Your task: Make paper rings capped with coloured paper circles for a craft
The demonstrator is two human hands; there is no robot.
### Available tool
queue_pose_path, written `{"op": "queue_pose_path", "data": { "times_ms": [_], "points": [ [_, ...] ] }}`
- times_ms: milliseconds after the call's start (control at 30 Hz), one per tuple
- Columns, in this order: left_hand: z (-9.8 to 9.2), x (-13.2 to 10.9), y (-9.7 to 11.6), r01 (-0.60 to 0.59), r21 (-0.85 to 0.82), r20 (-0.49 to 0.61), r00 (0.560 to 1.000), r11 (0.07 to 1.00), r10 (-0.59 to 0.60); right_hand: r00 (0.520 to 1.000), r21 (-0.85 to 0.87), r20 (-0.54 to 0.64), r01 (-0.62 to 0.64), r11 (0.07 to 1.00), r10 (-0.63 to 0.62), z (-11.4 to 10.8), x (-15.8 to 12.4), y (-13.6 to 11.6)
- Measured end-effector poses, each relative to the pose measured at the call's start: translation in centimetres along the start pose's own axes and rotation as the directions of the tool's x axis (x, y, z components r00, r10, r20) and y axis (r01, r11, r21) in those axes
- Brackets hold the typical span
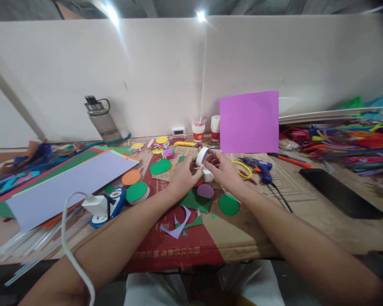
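Over the middle of the table, a short white round piece (202, 157), like a slice of a paper cup or a ring, is held up and tilted. My left hand (185, 173) has its fingers and thumb closed on the near left side of it. My right hand (222, 167) grips it from the right with bent fingers. Below the hands lie a purple disc (205, 191), another white round piece (208, 175) and a green sheet (191, 200). A green disc (228, 205) is close to my right wrist, and purple paper scraps (178, 225) lie nearer the edge.
Right of the hands are a blue glue gun (264, 170), a yellow ring (244, 170) and a black phone (341, 193). Paper sheets (73, 182) and a white cable (65, 229) lie left. A purple sheet (249, 122), cups (198, 131) and a bottle (104, 123) stand behind.
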State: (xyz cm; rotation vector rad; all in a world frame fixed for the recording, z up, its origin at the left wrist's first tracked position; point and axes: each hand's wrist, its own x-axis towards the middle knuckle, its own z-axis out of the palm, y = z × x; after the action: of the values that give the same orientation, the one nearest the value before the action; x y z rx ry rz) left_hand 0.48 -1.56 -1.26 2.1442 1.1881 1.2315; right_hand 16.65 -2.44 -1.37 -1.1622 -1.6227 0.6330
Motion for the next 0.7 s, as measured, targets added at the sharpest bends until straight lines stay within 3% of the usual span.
{"op": "queue_pose_path", "data": {
  "times_ms": [200, 400, 700],
  "points": [
    [-0.12, -0.32, 0.4, -0.071, 0.163, 0.021, 0.997, 0.984, 0.069, 0.999, 0.098, 0.011, -0.045, 0.994, 0.045, -0.07, 0.03, -0.44],
    [-0.16, -0.34, 0.56, -0.06, 0.105, 0.059, 0.997, 0.993, 0.054, 0.996, 0.207, -0.006, -0.082, 0.975, 0.085, -0.04, 0.08, -0.46],
    [-0.11, -0.39, 0.43, -0.053, 0.061, 0.041, 0.998, 0.997, 0.05, 0.994, 0.181, -0.05, -0.086, 0.98, 0.097, -0.02, 0.16, 0.36]
  ]
}}
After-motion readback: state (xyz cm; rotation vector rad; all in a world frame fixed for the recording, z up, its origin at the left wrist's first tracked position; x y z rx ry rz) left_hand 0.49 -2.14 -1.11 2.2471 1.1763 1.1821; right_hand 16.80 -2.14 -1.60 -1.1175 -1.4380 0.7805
